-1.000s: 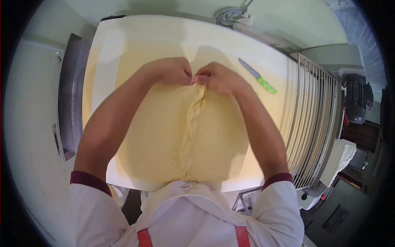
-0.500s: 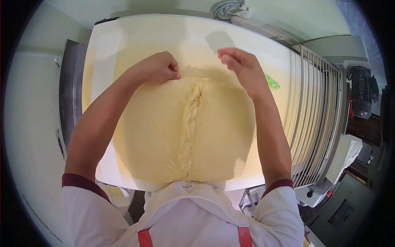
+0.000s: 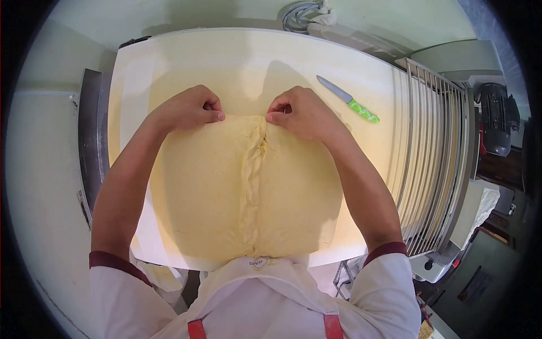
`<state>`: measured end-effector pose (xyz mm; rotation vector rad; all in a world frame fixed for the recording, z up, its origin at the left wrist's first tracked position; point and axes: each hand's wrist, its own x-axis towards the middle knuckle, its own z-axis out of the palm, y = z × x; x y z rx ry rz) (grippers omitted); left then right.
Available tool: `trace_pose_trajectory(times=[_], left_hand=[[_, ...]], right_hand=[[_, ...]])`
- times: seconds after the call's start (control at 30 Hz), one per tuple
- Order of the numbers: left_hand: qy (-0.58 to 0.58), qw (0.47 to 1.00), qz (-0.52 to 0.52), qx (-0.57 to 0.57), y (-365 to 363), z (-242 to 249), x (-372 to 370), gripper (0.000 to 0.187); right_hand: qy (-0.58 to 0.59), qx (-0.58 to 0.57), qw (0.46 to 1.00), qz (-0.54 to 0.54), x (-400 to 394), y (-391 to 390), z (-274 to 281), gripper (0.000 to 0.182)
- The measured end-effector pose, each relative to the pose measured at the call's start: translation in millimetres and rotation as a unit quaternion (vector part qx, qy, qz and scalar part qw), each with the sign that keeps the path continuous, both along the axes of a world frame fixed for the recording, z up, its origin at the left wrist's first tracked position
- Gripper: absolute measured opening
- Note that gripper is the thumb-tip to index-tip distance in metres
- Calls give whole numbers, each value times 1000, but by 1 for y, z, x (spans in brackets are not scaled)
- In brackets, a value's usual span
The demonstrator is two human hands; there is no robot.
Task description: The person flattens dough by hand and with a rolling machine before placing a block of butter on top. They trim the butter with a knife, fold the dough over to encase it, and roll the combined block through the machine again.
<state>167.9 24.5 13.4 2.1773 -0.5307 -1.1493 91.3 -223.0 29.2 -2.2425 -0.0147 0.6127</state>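
A wide sheet of pale yellow dough [image 3: 203, 186] covers the middle of the work surface. Down its centre runs a raised, pinched seam from the far edge to the edge by my apron. My left hand [image 3: 199, 107] pinches the far edge of the dough, left of the seam. On the other side, right beside the seam's top end, my right hand [image 3: 296, 111] pinches the same edge between thumb and fingers. Beyond my right hand lies a knife [image 3: 350, 101] with a green patterned handle, its blade pointing up and left.
The dough rests on a pale board [image 3: 186, 51]. A metal rack [image 3: 426, 164] of parallel bars stands along the right side, with a dark motor [image 3: 497, 124] beyond it. A coiled grey hose [image 3: 299, 17] is at the back wall. A metal panel [image 3: 93, 124] borders the left.
My right hand has come down and left from above the dough to its far edge by the seam, uncovering the knife. My left hand stays pinched at the edge as the view shifts slightly.
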Motion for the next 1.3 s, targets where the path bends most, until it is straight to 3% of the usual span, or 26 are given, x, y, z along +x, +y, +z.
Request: trace_pose_trajectory(times=[0.17, 0.27, 0.37, 0.43, 0.5, 0.53, 0.6, 0.7, 0.77, 0.87, 0.97, 1.07, 1.17, 1.27, 1.3], left_hand=[[19, 1000, 5, 2, 1, 7, 1, 20], [2, 987, 78, -142, 3, -6, -6, 21], [-7, 983, 32, -180, -19, -8, -7, 22], [8, 984, -47, -172, -45, -12, -7, 20], [3, 988, -74, -139, -64, -10, -10, 19], [-8, 992, -64, -109, -72, -6, -14, 18], [-22, 997, -48, -63, -79, -3, -17, 18], [-18, 998, -31, -43, -81, -5, -19, 18], [-2, 997, -39, -67, -74, -9, -16, 18], [25, 970, 53, -237, -45, -15, -13, 28], [68, 973, -51, -214, -38, -15, -20, 35], [-78, 984, -163, 0, -61, 6, -26, 32], [-103, 982, -161, -4, -63, 7, -29, 37], [61, 972, -74, -216, -41, -22, -15, 34], [13, 958, -128, -256, -43, -15, -15, 33]], right_hand=[[14, 29, 999, -22, 4, -2, -17, 17], [-99, 42, 989, -101, 5, -9, -31, 28], [-169, 12, 977, -129, 40, -32, -41, 34], [-250, -106, 958, -89, 85, -47, -17, 35], [-336, -180, 915, -135, 125, -67, 7, 26], [-293, -192, 927, -134, 126, -66, 25, 24], [-209, -215, 945, -134, 125, -63, 52, 53], [-414, -91, 902, -79, 86, -63, 5, 19], [-296, -25, 949, -103, 20, -34, 9, 17], [-133, 50, 971, -191, -69, 7, 8, 18], [-137, 9, 974, -182, -111, 42, 19, 37], [-228, -47, 958, -168, -143, 77, 18, 63], [-240, -117, 954, -137, -186, 116, 8, 83], [-235, -112, 958, -118, -200, 147, 8, 85], [-252, -102, 954, -128, -200, 152, 6, 83]])
